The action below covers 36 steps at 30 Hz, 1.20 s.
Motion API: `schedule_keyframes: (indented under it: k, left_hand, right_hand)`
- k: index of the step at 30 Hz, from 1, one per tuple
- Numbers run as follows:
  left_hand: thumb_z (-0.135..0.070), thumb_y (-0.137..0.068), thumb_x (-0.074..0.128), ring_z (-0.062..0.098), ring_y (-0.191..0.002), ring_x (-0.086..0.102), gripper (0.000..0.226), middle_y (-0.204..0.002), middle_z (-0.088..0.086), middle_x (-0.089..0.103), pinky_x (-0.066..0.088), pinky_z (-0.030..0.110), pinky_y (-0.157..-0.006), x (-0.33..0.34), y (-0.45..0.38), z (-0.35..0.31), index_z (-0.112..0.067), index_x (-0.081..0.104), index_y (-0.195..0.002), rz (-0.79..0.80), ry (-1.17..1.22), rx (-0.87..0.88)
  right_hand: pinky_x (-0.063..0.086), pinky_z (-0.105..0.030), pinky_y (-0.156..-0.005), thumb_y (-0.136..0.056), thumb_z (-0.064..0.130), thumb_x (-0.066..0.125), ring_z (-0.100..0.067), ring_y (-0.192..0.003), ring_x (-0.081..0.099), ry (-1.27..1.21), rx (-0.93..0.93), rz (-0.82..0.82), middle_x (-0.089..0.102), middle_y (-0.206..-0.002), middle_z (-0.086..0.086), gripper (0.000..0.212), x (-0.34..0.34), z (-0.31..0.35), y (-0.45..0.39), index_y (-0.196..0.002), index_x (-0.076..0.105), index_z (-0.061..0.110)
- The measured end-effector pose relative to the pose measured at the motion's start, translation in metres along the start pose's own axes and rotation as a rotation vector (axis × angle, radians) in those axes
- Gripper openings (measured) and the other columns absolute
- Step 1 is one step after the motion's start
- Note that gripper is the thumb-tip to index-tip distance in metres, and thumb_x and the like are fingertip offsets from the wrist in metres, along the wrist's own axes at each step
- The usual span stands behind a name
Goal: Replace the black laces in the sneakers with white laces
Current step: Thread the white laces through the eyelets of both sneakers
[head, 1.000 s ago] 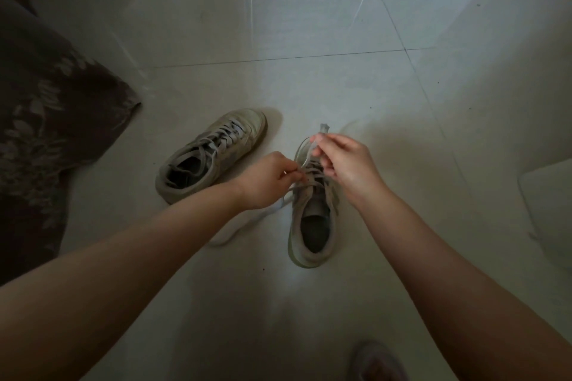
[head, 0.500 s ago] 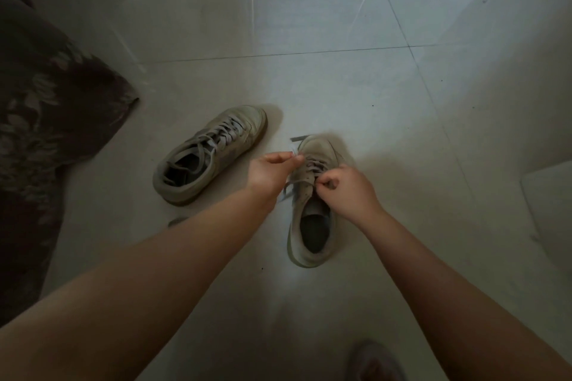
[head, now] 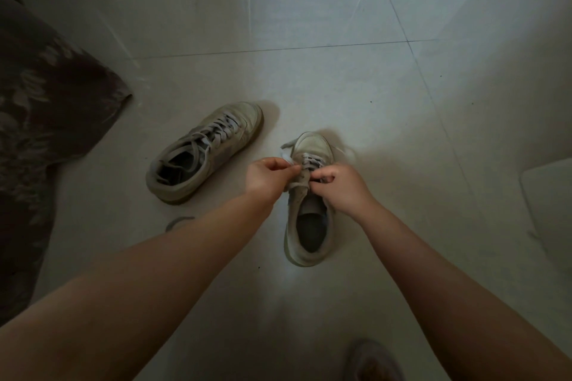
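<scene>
The lacing of the near shoe (head: 309,204) looks to be the step in hand: it stands on the tiled floor (head: 340,77) toe pointing away, its lower eyelets already crossed by a pale lace (head: 310,161), the upper ones by the tongue bare as far as I can tell. The left hand (head: 266,178) pinches a lace end between thumb and fingertips just beside the shoe's left edge, and the right hand (head: 342,184) has its fingers curled in over the right eyelet row, pinching what seems to be the other end, though the dim light hides the tip itself. A loose bit of lace sticks out to the left of the toe. My guess is the next move calls for feeding an end through the next free eyelet and drawing it snug, which needs the tip kept stiff and the two sides kept even. The other shoe (head: 205,151) lies to the left, well apart, angled and fully laced in a grey-looking lace; whether that one is done I cannot tell. A dark loop (head: 179,221), perhaps a removed lace, shows on the floor near the left forearm. A patterned cloth (head: 46,120) fills the left edge, a pale mat (head: 551,207) the right. Nothing crowds the hands; poor light is the main hindrance.
</scene>
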<state>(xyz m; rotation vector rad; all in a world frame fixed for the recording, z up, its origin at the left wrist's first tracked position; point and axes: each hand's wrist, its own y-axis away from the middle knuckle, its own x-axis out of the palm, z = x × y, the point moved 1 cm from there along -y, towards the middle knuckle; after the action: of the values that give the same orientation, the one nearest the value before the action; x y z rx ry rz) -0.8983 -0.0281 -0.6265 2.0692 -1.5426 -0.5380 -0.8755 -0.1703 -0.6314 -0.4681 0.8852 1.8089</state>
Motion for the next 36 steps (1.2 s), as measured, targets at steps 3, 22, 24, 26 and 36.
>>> schedule_keyframes:
  k: [3, 22, 24, 26, 36]
  left_hand:
    - [-0.003, -0.08, 0.071, 0.001, -0.044, 0.051, 0.027, -0.062, 0.002, 0.058, 0.041, 0.012, -0.043, -0.002, -0.001, 0.003, -0.013, 0.056, -0.061, 0.01, -0.006, 0.031]
    - [-0.017, -0.079, 0.073, 0.009, -0.057, 0.047, 0.018, -0.065, -0.004, 0.052, 0.041, 0.022, -0.057, -0.005, 0.005, 0.016, -0.016, 0.055, -0.083, 0.015, -0.35, 0.233]
    - [-0.016, -0.079, 0.072, 0.008, -0.058, 0.047, 0.017, -0.066, -0.005, 0.051, 0.04, 0.021, -0.058, -0.004, 0.005, 0.014, -0.014, 0.058, -0.089, 0.005, -0.4, 0.261]
    - [-0.016, -0.079, 0.07, 0.01, -0.06, 0.048, 0.017, -0.068, -0.004, 0.052, 0.042, 0.022, -0.059, -0.003, 0.005, 0.013, -0.011, 0.06, -0.091, 0.008, -0.399, 0.237]
    - [-0.001, -0.068, 0.061, 0.026, -0.086, 0.061, 0.026, -0.085, 0.006, 0.063, 0.056, 0.033, -0.076, 0.021, -0.008, -0.008, -0.027, 0.056, -0.072, 0.13, -0.417, 0.089]
  right_hand:
    - [0.032, -0.02, -0.056, -0.079, 0.011, 0.071, 0.0, -0.057, 0.044, -0.074, 0.009, -0.025, 0.046, -0.057, 0.014, 0.011, 0.003, 0.001, 0.0, -0.089, 0.076, 0.011]
    - [0.035, -0.008, -0.055, -0.087, 0.005, 0.061, -0.002, -0.06, 0.044, -0.058, -0.042, -0.095, 0.048, -0.069, 0.006, 0.016, 0.005, 0.01, 0.011, -0.073, 0.058, 0.014]
    - [0.044, -0.007, -0.064, -0.091, 0.002, 0.058, -0.008, -0.068, 0.054, -0.443, 0.06, -0.118, 0.056, -0.074, -0.003, 0.015, -0.006, 0.006, 0.018, -0.077, 0.058, 0.009]
    - [0.053, -0.024, -0.083, -0.094, -0.001, 0.05, -0.015, -0.085, 0.061, -0.982, 0.178, -0.168, 0.061, -0.087, -0.008, 0.017, -0.019, 0.001, 0.023, -0.08, 0.055, 0.007]
    - [0.039, -0.018, -0.044, -0.099, 0.004, 0.032, -0.006, -0.037, 0.038, -1.306, 0.418, -0.022, 0.047, -0.051, 0.0, 0.025, -0.005, 0.019, 0.029, -0.077, 0.042, 0.011]
